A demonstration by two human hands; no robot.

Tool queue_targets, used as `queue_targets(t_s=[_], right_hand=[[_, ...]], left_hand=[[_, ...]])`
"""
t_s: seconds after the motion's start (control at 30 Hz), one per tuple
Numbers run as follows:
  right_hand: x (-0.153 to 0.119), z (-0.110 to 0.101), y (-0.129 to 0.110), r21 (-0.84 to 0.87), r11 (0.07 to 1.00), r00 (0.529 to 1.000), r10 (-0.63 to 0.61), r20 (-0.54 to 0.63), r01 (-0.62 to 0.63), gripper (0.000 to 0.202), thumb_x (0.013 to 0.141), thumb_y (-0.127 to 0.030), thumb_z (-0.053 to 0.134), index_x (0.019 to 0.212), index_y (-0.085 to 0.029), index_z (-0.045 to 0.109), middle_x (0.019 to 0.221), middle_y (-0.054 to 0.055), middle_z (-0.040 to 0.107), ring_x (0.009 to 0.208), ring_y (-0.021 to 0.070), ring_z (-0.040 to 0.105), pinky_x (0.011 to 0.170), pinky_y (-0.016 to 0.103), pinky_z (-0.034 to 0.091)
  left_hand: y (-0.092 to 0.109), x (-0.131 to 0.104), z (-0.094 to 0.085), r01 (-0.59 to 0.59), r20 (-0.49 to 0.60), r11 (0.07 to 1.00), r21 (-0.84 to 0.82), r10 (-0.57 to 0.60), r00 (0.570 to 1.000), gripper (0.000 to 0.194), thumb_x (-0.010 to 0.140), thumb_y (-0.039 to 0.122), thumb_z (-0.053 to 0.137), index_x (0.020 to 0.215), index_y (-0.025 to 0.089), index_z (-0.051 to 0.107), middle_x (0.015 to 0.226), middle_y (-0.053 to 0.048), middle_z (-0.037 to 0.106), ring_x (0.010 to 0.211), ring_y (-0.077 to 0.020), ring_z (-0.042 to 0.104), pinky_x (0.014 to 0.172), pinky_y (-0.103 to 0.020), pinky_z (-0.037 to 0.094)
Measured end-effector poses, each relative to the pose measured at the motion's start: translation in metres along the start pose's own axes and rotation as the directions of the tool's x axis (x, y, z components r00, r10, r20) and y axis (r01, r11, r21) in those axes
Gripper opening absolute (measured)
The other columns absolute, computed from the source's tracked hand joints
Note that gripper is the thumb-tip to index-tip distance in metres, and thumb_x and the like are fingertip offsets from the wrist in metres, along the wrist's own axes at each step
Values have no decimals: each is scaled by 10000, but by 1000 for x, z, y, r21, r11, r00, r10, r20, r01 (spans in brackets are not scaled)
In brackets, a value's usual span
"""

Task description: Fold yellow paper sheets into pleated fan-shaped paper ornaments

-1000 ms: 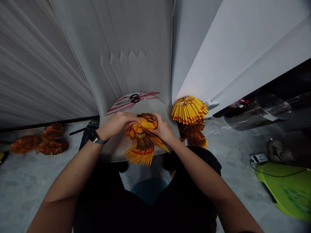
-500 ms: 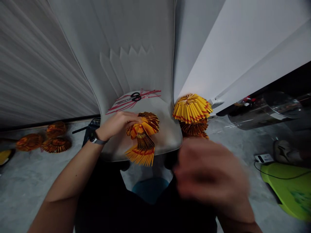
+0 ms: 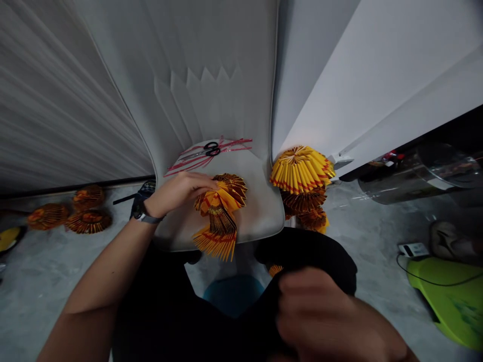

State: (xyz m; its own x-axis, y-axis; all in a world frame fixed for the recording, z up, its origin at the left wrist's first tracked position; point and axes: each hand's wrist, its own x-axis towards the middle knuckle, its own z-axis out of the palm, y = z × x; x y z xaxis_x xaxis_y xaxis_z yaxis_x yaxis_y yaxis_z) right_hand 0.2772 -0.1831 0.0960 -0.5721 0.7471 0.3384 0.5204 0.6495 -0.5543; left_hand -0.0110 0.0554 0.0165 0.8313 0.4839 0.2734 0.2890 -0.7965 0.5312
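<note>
On the grey chair seat (image 3: 260, 201) lies a pleated gold and orange paper piece (image 3: 221, 221), its fanned lower end hanging over the front edge. My left hand (image 3: 184, 191), with a watch at the wrist, rests on its upper left part, fingers together and pressing the folds. Near the bottom right, my right hand (image 3: 320, 311) is raised over my right thigh, blurred, with its fingers curled; whatever it may hold is hidden. Black-handled scissors (image 3: 212, 149) and red strings (image 3: 188, 165) lie at the back of the seat.
Yellow pleated paper rounds (image 3: 302, 168) are stacked right of the chair. More gold rounds (image 3: 88, 221) lie on the floor at left. At right are a green plastic object (image 3: 453, 296), a white box (image 3: 414, 249) with a cable, and a shoe (image 3: 443, 240). Something blue (image 3: 234, 296) is below.
My right hand has moved down, closer to me, uncovering my right knee and more of the gold rounds beside the chair. My left hand stays on the paper piece. The view has shifted slightly.
</note>
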Motion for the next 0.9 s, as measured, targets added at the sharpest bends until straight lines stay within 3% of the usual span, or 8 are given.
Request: queue_targets(t_s=[0.07, 0.13, 0.27, 0.43, 0.57, 0.73, 0.83, 0.9], right_hand=[[24, 21, 26, -93, 987, 989, -124, 86, 132, 201, 950, -272, 527, 1029, -278, 713, 692, -2, 638, 603, 147, 569, 576, 302, 464], [41, 42, 56, -240, 965, 960, -36, 279, 106, 291, 957, -150, 506, 1187, -237, 663, 819, 12, 681, 641, 131, 579, 585, 287, 415], [56, 72, 98, -325, 942, 918, 58, 392, 80, 286, 943, -106, 520, 1167, -233, 644, 880, 22, 700, 666, 134, 601, 551, 279, 320], [57, 81, 109, -215, 975, 954, 20, 300, 47, 217, 975, -160, 483, 1142, -222, 608, 930, 23, 714, 751, 138, 627, 610, 264, 348], [57, 76, 111, -55, 984, 968, 176, 176, -169, 126, 967, -242, 545, 1069, -217, 614, 906, -4, 736, 756, 119, 652, 667, 240, 393], [58, 77, 121, -174, 941, 899, 331, 288, -291, 261, 986, -352, 539, 1203, -301, 676, 916, 14, 766, 786, 166, 695, 723, 274, 428], [63, 88, 129, -307, 886, 845, 438, 307, -348, 500, 966, -399, 565, 1458, -328, 514, 966, 61, 768, 811, 217, 704, 724, 310, 448], [68, 96, 136, -266, 873, 831, 477, 287, -410, 540, 959, -373, 568, 1487, -313, 472, 1022, 63, 764, 853, 220, 703, 743, 313, 465]], left_hand=[[-1, -1, -1, 7, -9, 1000, 5, -7, 1000, 230, 993, 313, 588, 1145, 286, 758, 1168, -29, 767, 1150, -199, 707, 1053, -320, 532], [-1, -2, -2, 6, -16, 1000, 10, -6, 1000, 222, 989, 308, 597, 1140, 287, 759, 1160, -27, 770, 1142, -198, 710, 1072, -334, 520], [-1, -2, -4, -7, -13, 1000, -2, 7, 1000, 229, 994, 303, 589, 1147, 284, 757, 1175, -27, 766, 1162, -192, 701, 1073, -327, 522], [-2, -3, -3, 9, -17, 1000, 1, -9, 1000, 228, 990, 313, 595, 1149, 284, 757, 1176, -25, 765, 1161, -190, 701, 1071, -325, 526], [-2, -4, -3, -3, -27, 1000, -7, 3, 1000, 228, 993, 306, 588, 1143, 285, 759, 1195, -28, 758, 1179, -195, 693, 1064, -326, 532], [-1, -4, -4, 20, -8, 1000, -2, -20, 1000, 234, 998, 309, 580, 1145, 280, 759, 1164, -31, 768, 1144, -196, 709, 1034, -324, 548], [-1, -3, -3, 28, -20, 999, -16, -28, 999, 242, 995, 344, 582, 1143, 279, 762, 1149, -36, 773, 1143, -201, 709, 1012, -320, 560], [0, -2, -3, 35, -23, 999, -5, -35, 999, 253, 996, 362, 578, 1147, 275, 761, 1143, -40, 775, 1127, -203, 717, 1000, -317, 564]])
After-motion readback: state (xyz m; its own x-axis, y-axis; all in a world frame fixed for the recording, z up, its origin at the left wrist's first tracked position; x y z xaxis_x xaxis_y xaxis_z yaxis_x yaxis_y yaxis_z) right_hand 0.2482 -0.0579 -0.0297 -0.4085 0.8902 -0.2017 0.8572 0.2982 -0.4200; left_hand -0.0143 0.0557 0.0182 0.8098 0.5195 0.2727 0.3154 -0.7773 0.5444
